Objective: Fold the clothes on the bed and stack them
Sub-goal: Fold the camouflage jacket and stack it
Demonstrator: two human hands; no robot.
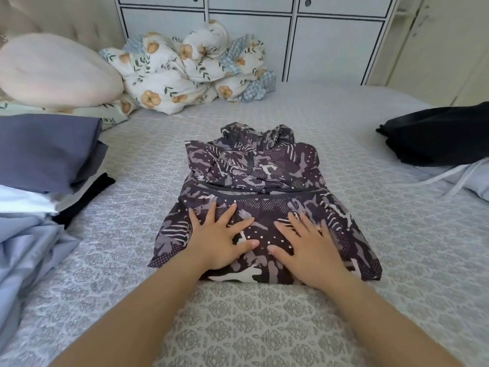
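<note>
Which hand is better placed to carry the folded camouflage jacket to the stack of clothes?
Probably the left hand. It presses flat on the jacket on the side nearer the stack, which lies at the left of the bed. The right hand would have to cross over.

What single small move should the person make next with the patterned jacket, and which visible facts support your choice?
Probably slide both hands outward to smooth the fold, then fold the near half up again. The left hand and right hand lie flat, fingers spread, on the near half of the camouflage jacket, already folded once but still longer than the stack of folded clothes at left.
</note>
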